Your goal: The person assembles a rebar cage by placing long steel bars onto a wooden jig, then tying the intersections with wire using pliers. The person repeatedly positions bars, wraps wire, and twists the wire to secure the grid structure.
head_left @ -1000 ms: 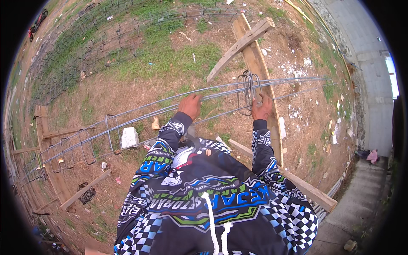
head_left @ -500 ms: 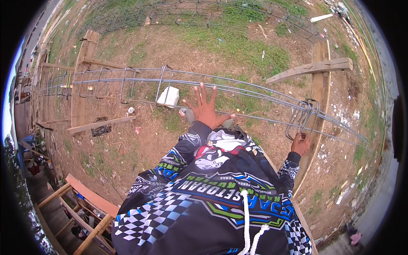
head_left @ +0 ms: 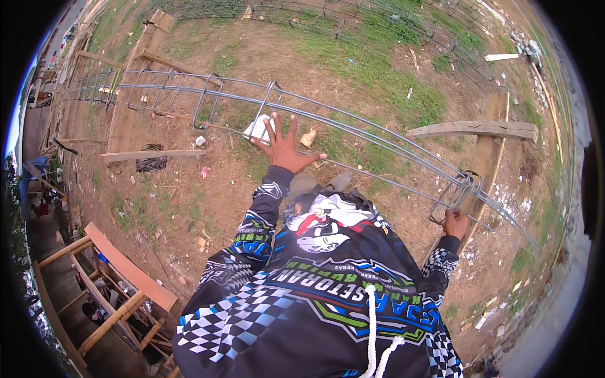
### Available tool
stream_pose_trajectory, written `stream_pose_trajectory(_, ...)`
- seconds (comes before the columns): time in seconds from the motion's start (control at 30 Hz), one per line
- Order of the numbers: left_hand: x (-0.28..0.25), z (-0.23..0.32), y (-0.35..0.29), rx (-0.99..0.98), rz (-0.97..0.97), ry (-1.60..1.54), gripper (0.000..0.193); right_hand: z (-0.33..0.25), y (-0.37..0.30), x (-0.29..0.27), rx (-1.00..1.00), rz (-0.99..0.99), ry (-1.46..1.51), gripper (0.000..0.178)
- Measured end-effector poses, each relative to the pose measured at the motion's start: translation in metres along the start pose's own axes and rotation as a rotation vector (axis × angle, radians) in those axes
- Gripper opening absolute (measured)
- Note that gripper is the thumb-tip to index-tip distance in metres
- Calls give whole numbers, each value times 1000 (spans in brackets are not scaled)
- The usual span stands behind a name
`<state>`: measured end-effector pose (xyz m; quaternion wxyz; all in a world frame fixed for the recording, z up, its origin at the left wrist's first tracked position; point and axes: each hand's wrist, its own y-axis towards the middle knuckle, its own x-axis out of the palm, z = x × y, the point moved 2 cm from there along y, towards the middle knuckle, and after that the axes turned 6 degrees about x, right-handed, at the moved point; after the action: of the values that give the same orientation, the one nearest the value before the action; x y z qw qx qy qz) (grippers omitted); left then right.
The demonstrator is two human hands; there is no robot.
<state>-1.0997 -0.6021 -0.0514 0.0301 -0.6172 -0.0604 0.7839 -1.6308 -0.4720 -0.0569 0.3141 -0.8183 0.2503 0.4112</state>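
Note:
A long cage of steel reinforcing bars (head_left: 353,130) crosses in front of me, with square wire stirrups (head_left: 207,101) spaced along its left part. My left hand (head_left: 283,150) is spread with fingers stretched out, over the near lower bar, close to one stirrup (head_left: 267,104). Whether its palm presses on the bar cannot be made out. On the right, my right hand (head_left: 455,223) has its fingers closed at the near lower corner of several bunched stirrups (head_left: 455,192). Part of its grip is hidden.
Wooden supports stand under the cage at left (head_left: 129,94) and right (head_left: 482,160). A white block (head_left: 257,129) and a yellowish lump (head_left: 308,137) lie beyond the left hand. More rebar cages (head_left: 302,19) lie farther off. Wooden framing (head_left: 129,268) rises at lower left.
The view has turned, so the cage slants more down to the right. My left hand has shifted left along the bar toward the stirrup by the white block. My right hand stays at the bunched stirrups.

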Motion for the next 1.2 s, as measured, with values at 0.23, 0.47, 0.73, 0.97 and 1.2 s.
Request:
stream_pose_trajectory(0.23,7,-3,1,32,3,38,136,-113,-42,44,41,-509,521,22)
stream_pose_trajectory(0.47,11,-6,1,37,0,56,136,-227,-103,133,-68,-793,501,24)
stream_pose_trajectory(0.73,13,-8,2,51,4,42,131,-284,-144,194,-208,-847,497,27)
stream_pose_trajectory(0.97,19,-12,1,73,47,5,120,-289,-148,201,-277,-823,515,27)
stream_pose_trajectory(1.2,18,-12,0,79,28,2,117,-291,-147,201,-289,-806,494,22)
